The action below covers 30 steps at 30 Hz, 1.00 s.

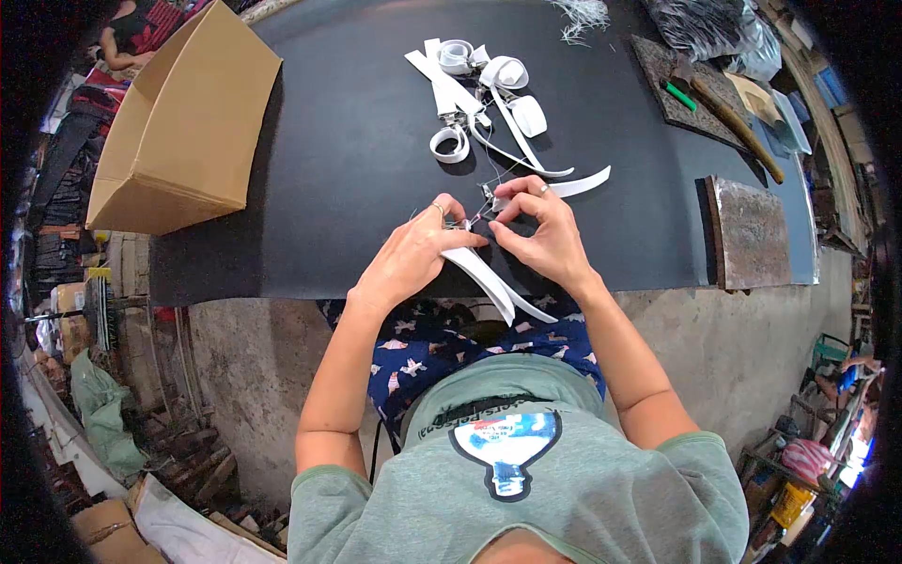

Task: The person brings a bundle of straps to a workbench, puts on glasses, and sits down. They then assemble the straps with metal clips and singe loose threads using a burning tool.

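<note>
My left hand (404, 263) is closed in a pinch on a white strap (477, 277) with a small metal fitting at its top; the strap's ends hang over the table's front edge. Close beside it, my right hand (550, 235) has its thumb and forefinger curled together near a thin thread and a small metal piece (487, 193). What exactly those fingertips hold is too small to make out. Another white strap (583, 182) runs out to the right behind the right hand. Farther back lies a cluster of white straps (458, 92), some coiled, with metal buckles and thread among them.
An open cardboard box (197, 132) stands at the left of the black table (329, 188). At the right are a hammer (738, 127), a green marker (678, 95), a dark slab (658, 70) and a worn metal-topped block (752, 230). White threads (583, 14) lie at the back.
</note>
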Each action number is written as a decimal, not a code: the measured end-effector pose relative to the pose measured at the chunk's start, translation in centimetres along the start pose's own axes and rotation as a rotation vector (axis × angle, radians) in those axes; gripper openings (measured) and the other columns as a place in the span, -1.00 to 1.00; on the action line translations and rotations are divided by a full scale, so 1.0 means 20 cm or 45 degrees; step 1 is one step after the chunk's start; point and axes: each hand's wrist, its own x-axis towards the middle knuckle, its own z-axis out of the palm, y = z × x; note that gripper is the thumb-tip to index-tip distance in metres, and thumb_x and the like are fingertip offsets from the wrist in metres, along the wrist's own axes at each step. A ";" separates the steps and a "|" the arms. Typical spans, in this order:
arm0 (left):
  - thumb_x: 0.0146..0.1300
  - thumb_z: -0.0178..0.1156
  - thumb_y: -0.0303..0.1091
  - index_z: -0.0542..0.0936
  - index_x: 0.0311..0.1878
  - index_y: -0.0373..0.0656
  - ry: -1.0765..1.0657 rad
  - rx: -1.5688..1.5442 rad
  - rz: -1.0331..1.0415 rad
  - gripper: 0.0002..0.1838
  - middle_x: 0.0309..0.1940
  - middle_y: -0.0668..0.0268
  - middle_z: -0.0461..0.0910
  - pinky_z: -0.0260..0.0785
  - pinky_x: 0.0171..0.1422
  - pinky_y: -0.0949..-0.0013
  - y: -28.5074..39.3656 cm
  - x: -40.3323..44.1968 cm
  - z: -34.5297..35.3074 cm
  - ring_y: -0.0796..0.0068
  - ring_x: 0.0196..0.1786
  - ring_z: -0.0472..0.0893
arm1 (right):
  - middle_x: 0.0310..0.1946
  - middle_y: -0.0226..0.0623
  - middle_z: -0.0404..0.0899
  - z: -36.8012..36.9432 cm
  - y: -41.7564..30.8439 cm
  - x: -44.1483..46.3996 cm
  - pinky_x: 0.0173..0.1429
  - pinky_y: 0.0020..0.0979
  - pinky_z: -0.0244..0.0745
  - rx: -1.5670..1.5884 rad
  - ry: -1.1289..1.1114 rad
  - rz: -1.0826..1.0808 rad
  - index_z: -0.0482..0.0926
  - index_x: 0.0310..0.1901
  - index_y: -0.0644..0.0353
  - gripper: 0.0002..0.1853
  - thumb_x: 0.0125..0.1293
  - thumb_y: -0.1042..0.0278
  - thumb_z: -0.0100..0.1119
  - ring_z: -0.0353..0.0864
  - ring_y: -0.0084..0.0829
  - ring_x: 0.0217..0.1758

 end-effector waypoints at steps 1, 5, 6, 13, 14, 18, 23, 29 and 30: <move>0.10 0.18 -0.63 0.73 -0.08 0.01 0.006 0.006 0.011 -0.63 -0.07 0.22 0.47 0.45 0.01 0.17 0.00 0.00 0.00 0.18 -0.06 0.59 | -0.09 -0.19 0.61 0.00 0.00 0.00 0.07 -0.34 0.50 -0.008 0.006 -0.006 0.61 -0.44 0.27 -0.88 0.02 0.50 0.40 0.62 -0.30 0.00; 0.09 0.18 -0.63 0.73 -0.08 0.02 0.000 -0.013 -0.005 -0.62 -0.08 0.21 0.47 0.45 0.01 0.17 0.00 0.00 0.00 0.18 -0.06 0.59 | -0.10 -0.20 0.61 0.01 0.00 0.00 0.06 -0.35 0.50 -0.014 0.007 -0.009 0.62 -0.43 0.27 -0.88 0.02 0.50 0.40 0.62 -0.30 -0.01; 0.09 0.18 -0.63 0.73 -0.08 0.02 0.001 -0.015 -0.005 -0.62 -0.08 0.20 0.47 0.45 0.02 0.17 0.00 -0.01 0.00 0.18 -0.06 0.59 | -0.10 -0.20 0.61 0.00 -0.01 0.00 0.06 -0.35 0.50 -0.010 0.007 -0.004 0.62 -0.43 0.26 -0.88 0.02 0.50 0.40 0.61 -0.30 -0.01; 0.09 0.18 -0.63 0.74 -0.09 0.00 0.021 -0.004 0.014 -0.63 -0.08 0.19 0.47 0.45 0.03 0.17 -0.01 -0.01 0.01 0.16 -0.05 0.59 | -0.10 -0.21 0.61 0.02 -0.01 -0.01 0.05 -0.35 0.49 -0.031 0.035 -0.009 0.63 -0.42 0.27 -0.88 0.03 0.50 0.42 0.60 -0.31 -0.02; 0.09 0.18 -0.63 0.74 -0.09 0.00 0.015 -0.010 0.006 -0.63 -0.08 0.19 0.47 0.45 0.04 0.17 -0.01 -0.01 0.01 0.16 -0.05 0.59 | -0.11 -0.21 0.60 0.02 -0.01 -0.01 0.05 -0.35 0.49 -0.043 0.034 -0.018 0.63 -0.42 0.27 -0.88 0.02 0.50 0.42 0.60 -0.31 -0.02; 0.09 0.17 -0.65 0.74 -0.09 0.00 -0.001 -0.010 -0.010 -0.62 -0.09 0.18 0.47 0.45 0.04 0.19 0.00 -0.02 0.00 0.16 -0.06 0.58 | -0.09 -0.20 0.60 0.02 0.00 -0.01 0.07 -0.36 0.49 -0.080 0.021 -0.034 0.63 -0.41 0.28 -0.88 0.03 0.51 0.42 0.60 -0.32 -0.01; 0.07 0.16 -0.68 0.74 -0.09 -0.02 0.035 -0.148 0.024 -0.61 -0.11 0.21 0.46 0.42 0.04 0.29 -0.04 -0.04 -0.06 0.24 -0.08 0.57 | -0.02 -0.18 0.60 0.00 0.04 -0.01 0.09 -0.41 0.50 0.369 0.048 0.098 0.59 -0.34 0.31 -0.91 0.17 0.54 0.34 0.60 -0.45 0.01; 0.07 0.15 -0.70 0.73 -0.18 -0.10 0.063 -0.205 -0.058 -0.67 -0.11 0.25 0.47 0.39 0.07 0.33 -0.08 -0.06 -0.14 0.30 -0.06 0.56 | 0.00 -0.14 0.61 -0.04 0.07 -0.03 0.09 -0.44 0.51 0.601 0.096 0.268 0.57 -0.30 0.32 -0.91 0.24 0.53 0.30 0.63 -0.47 0.02; 0.07 0.14 -0.70 0.72 -0.20 -0.12 0.059 -0.215 -0.073 -0.69 -0.12 0.26 0.47 0.39 0.07 0.34 -0.07 -0.06 -0.14 0.30 -0.06 0.56 | -0.01 -0.13 0.62 -0.04 0.06 -0.02 0.10 -0.42 0.50 0.456 0.082 0.174 0.57 -0.30 0.32 -0.90 0.23 0.52 0.31 0.62 -0.44 0.02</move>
